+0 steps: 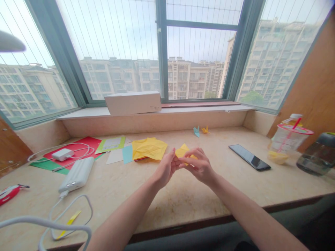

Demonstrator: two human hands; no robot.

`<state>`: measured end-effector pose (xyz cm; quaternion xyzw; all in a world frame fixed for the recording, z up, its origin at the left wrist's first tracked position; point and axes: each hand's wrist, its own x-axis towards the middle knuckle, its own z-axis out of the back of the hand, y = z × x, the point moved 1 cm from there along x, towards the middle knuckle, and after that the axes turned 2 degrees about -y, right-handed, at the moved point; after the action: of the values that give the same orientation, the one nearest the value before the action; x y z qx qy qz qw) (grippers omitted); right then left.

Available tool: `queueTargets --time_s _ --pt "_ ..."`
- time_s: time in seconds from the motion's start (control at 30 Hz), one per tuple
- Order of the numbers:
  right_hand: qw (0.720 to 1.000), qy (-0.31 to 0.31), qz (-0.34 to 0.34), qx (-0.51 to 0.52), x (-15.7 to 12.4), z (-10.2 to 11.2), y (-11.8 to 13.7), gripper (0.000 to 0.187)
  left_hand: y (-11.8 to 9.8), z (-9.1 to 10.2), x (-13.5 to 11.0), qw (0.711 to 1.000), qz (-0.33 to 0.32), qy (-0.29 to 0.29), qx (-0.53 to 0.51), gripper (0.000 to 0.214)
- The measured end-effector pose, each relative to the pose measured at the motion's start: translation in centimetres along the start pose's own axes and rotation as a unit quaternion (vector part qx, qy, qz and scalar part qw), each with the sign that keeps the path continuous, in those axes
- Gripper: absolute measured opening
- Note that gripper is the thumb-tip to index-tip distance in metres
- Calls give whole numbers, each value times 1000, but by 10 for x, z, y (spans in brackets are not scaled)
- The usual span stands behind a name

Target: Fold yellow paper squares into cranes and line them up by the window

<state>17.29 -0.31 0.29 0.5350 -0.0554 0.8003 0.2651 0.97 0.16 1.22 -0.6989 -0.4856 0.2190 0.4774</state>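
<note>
Both hands meet around a small folded piece of yellow paper (pixel 183 150), lifted a little above the counter. My left hand (pixel 169 165) pinches its left side, thumb pointing up. From the right, my right hand (pixel 200 165) grips the near edge with thumb and fingers, which cover much of the paper. A creased yellow sheet (pixel 149 148) lies just left of my hands, on top of other paper. Behind them stand a blue paper crane (pixel 196 131) and a yellow paper crane (pixel 205 129).
At left are red paper (pixel 87 144), a white charger (pixel 62 154), a power bank (pixel 77 174) and looping cables (pixel 90 209). A phone (pixel 249 157), a lidded plastic cup (pixel 288 143) and a dark bottle (pixel 318 153) stand right. A white box (pixel 133 104) sits on the sill.
</note>
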Motion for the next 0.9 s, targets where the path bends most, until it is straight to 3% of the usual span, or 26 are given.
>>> queueTargets --time_s 0.13,0.27,0.43,0.63,0.9 --pt "994 96 51 -22 4 -5 5 35 -4 6 2 998 -49 -45 10 29" --pt "990 127 55 -32 7 -3 6 38 -7 9 5 993 -78 -79 29 26" --pt "994 58 26 -84 6 2 0 36 -10 13 7 987 -101 -120 40 30" --pt "992 58 25 -109 4 6 -7 23 -9 14 7 985 -83 -132 68 35" --pt "996 -26 -71 -48 5 5 -15 9 -10 8 5 989 -96 -57 93 41"
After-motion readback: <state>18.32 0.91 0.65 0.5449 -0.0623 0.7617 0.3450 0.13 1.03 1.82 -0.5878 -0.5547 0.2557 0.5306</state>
